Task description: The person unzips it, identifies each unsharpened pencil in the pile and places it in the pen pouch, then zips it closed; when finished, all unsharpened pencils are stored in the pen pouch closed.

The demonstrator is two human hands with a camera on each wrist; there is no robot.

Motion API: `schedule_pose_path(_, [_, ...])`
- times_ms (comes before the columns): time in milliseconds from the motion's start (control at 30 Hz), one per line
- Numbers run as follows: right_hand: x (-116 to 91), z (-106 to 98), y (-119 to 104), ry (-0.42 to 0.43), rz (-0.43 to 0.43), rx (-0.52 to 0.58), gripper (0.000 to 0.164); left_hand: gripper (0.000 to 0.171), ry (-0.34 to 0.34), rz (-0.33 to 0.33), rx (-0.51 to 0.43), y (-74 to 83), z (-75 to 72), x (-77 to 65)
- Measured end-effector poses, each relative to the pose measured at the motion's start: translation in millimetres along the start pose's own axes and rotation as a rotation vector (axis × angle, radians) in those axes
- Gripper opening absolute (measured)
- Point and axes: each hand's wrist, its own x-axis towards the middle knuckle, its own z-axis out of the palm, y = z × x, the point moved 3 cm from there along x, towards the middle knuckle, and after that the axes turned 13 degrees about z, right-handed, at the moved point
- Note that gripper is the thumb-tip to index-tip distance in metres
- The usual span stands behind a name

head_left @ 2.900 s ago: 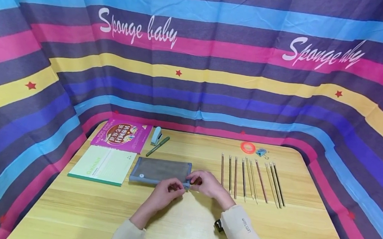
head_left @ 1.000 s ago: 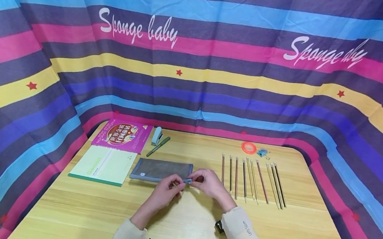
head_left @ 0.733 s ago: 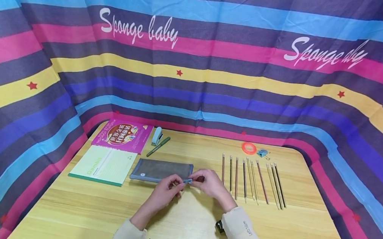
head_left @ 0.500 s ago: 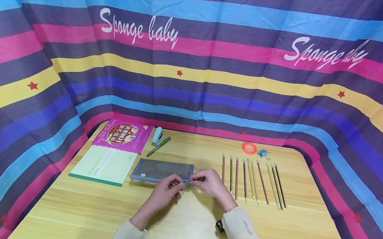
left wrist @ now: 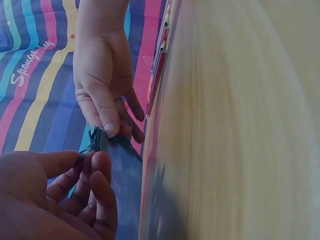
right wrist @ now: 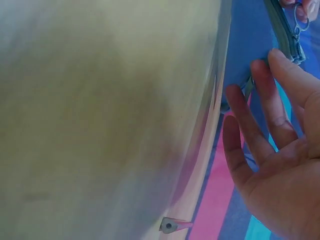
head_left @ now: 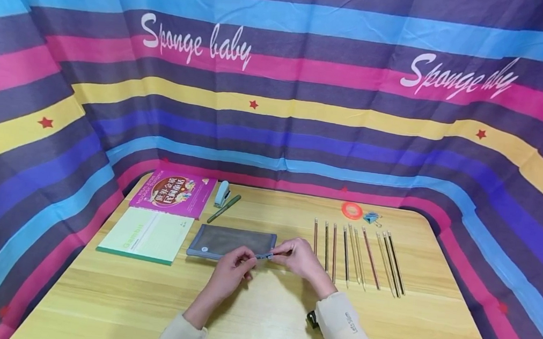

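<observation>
A grey pencil pouch with blue edging [head_left: 233,240] lies on the table, its near right corner lifted between both hands. My left hand [head_left: 231,271] pinches the zipper pull [right wrist: 299,22] between thumb and fingertips, at the pouch's near edge. With thumb and index finger, my right hand [head_left: 300,257] grips the corner beside the zipper's end [head_left: 265,256]. The right wrist view shows its other fingers spread below the pouch. In the left wrist view the zipper slider [left wrist: 95,137] sits between the two hands. The pouch's inside is hidden.
Several pencils [head_left: 333,253] lie in a row right of the pouch. Behind them are an orange tape ring [head_left: 352,210] and a blue binder clip [head_left: 372,217]. At left lie a green notebook [head_left: 147,234], a purple book [head_left: 174,193], a stapler [head_left: 222,193] and a green pen [head_left: 224,208].
The pouch's near right corner has come up off the table, held by both hands. Lately the left hand has shifted slightly left with the zipper pull, and the pouch has slid slightly right.
</observation>
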Motion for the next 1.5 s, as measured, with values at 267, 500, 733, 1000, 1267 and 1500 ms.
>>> schedule_pose_path(267, [1,-3,1,0.004,-0.005,-0.005,0.016,0.010,0.013,-0.021,-0.010,-4.1,-7.7,-4.7])
schedule_pose_path(500, [-1,-4,1,0.012,0.014,0.006,0.015,0.008,0.014,-0.031,0.012,-6.7,-15.2,-7.2])
schedule_pose_path(733, [-2,-6,5,0.008,0.058,0.029,0.016,0.006,0.021,-0.042,0.030,-7.8,-23.1,-8.4])
schedule_pose_path(1000, [-4,-12,7,0.024,0.083,0.038,0.015,0.004,0.033,-0.043,0.039,-6.7,-31.4,-6.5])
schedule_pose_path(1267, [-3,-13,9,0.032,0.117,0.043,0.016,0.004,0.034,-0.067,0.031,-7.8,-36.3,-6.8])
schedule_pose_path(1500, [-1,-17,14,0.061,0.115,0.028,0.015,0.004,0.063,-0.083,0.025,-8.2,-43.3,-8.9])
